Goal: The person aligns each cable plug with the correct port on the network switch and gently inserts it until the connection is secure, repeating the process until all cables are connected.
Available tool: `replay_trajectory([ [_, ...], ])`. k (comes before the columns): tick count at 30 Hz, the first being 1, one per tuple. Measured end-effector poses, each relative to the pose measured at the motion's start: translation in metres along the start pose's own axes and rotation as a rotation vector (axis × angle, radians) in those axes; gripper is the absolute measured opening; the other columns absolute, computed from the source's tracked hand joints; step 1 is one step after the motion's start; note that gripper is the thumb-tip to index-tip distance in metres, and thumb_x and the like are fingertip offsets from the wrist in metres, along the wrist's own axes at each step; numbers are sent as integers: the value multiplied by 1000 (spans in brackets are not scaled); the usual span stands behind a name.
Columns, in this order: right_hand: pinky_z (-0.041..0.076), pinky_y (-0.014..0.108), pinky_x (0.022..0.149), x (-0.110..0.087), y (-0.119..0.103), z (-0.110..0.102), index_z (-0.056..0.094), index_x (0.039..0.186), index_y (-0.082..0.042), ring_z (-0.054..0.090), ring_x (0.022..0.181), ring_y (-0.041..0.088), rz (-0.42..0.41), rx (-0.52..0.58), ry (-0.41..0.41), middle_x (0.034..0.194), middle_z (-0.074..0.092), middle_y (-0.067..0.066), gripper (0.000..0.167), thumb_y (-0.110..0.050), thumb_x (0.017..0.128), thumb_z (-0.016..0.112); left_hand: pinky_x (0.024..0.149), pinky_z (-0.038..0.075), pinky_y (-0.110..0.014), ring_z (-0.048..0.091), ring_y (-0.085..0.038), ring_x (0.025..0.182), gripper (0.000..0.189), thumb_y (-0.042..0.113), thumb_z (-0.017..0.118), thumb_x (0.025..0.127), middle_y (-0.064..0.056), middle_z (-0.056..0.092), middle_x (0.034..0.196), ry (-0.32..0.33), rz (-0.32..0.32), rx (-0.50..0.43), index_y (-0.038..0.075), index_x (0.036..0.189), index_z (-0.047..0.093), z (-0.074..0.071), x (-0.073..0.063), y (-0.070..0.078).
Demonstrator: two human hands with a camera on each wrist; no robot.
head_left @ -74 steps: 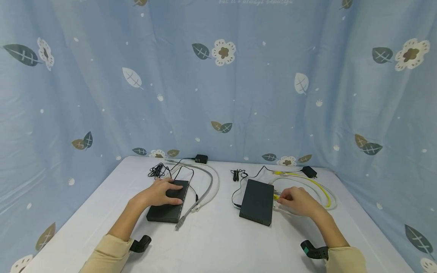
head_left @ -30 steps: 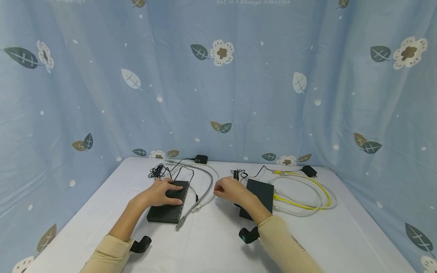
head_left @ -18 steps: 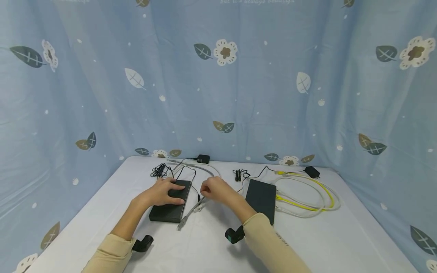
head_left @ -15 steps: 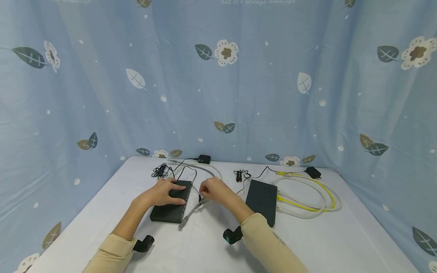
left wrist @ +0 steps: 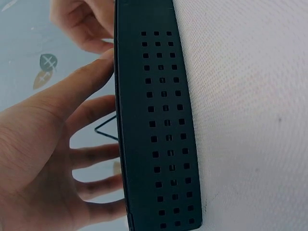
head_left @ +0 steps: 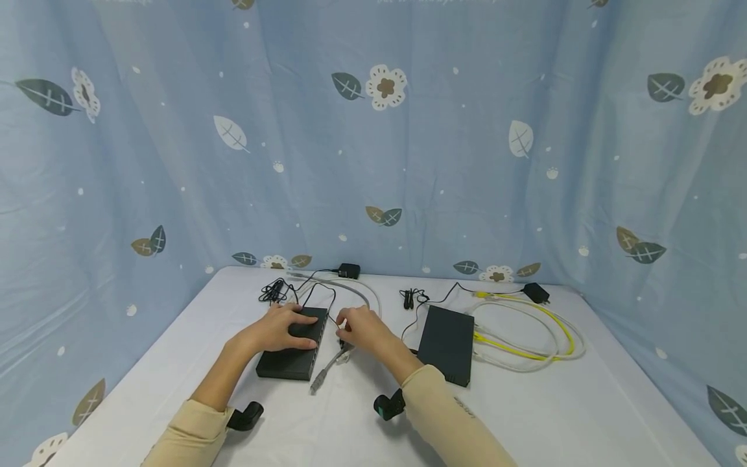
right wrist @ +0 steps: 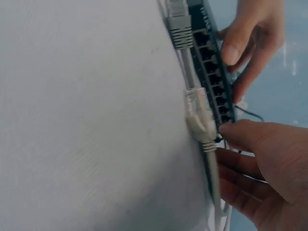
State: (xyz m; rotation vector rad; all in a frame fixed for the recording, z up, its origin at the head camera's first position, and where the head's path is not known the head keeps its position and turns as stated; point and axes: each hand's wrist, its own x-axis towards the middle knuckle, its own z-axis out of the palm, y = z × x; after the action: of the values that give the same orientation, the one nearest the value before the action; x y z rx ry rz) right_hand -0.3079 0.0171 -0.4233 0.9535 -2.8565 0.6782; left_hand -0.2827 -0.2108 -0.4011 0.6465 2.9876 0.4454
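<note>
Currently I see a person's left hand (head_left: 274, 331) resting on one black box (head_left: 286, 365), fingers and thumb spread across its top. The box lies flat on a white table (head_left: 525, 421), its row of ports (right wrist: 216, 82) facing the right hand (head_left: 364, 327). From my remote seat, that hand's fingers curve in at a small black plug (head_left: 341, 344); I cannot tell whether they pinch it. A grey cable (head_left: 323, 375) and a white connector (right wrist: 197, 108) lie near the ports. Farther right sits a second black box (head_left: 446, 344), a yellow cable (head_left: 563, 324) at its side.
</note>
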Motion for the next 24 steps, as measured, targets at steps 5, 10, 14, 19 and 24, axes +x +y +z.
replay_trajectory([
  [5,44,19,57,-3,2,-1,73,92,-12,53,59,2,43,-35,10,75,67,-6,14,-26,91,71,105,28,-72,36,-53,136,64,55,75,80,-30,46,145,0,-9,-1,17,130,66,0,0,0],
  [10,46,21,57,-5,4,-4,73,91,-13,56,61,5,70,-67,30,79,70,-3,12,-23,93,69,105,28,-72,35,-53,136,64,55,75,79,-30,45,145,3,-7,-6,17,130,66,1,0,0],
  [14,52,25,66,-5,6,-3,70,114,-19,67,79,11,31,-170,-5,96,74,1,20,-16,94,66,106,27,-71,37,-51,137,64,56,74,80,-29,46,145,4,2,3,17,130,66,2,1,-3],
  [19,51,24,64,-1,9,0,67,124,-35,63,82,10,-81,-312,-100,104,68,-2,38,-9,95,62,106,28,-71,38,-51,136,64,57,74,80,-29,47,144,11,8,11,17,130,66,3,1,-6],
  [24,48,23,63,-2,11,-1,76,105,-31,58,80,7,-122,-303,-111,97,65,-6,25,-11,92,67,106,27,-71,39,-49,136,64,56,75,79,-28,48,143,18,16,15,17,129,67,4,1,-5],
])
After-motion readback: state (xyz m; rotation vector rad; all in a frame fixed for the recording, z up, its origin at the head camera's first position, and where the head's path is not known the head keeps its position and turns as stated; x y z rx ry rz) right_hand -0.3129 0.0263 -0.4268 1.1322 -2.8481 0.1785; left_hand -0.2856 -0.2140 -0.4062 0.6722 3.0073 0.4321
